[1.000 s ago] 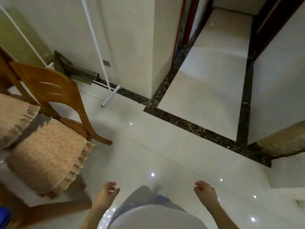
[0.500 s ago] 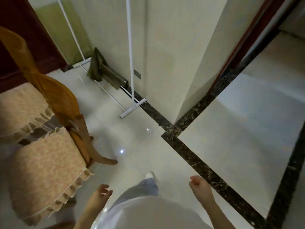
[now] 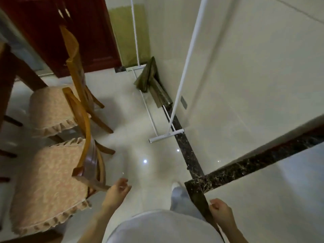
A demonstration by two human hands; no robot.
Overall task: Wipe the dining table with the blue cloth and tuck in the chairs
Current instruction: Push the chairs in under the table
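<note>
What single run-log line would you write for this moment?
left hand: empty, beside near chair | right hand: empty | blue cloth: not in view

Chairs (image 3: pixel 86 130): wood, amber varnish, glossy. Seat covers (image 3: pixel 47 186): pinkish woven cloth, matt, frilled hem. Floor (image 3: pixel 140 172): pale tile, high gloss, light glints. Border strip (image 3: pixel 245 165): dark veined stone, polished. Rack (image 3: pixel 186 67): white tube, prob. painted metal, smooth. Cabinet (image 3: pixel 52 32): red-brown wood, semi-gloss. Rag (image 3: pixel 147 76): olive cloth, matt.

Two chairs (image 3: pixel 52 155) stand left; a rack (image 3: pixel 166 135) stands ahead, against the wall (image 3: pixel 245 67)
</note>
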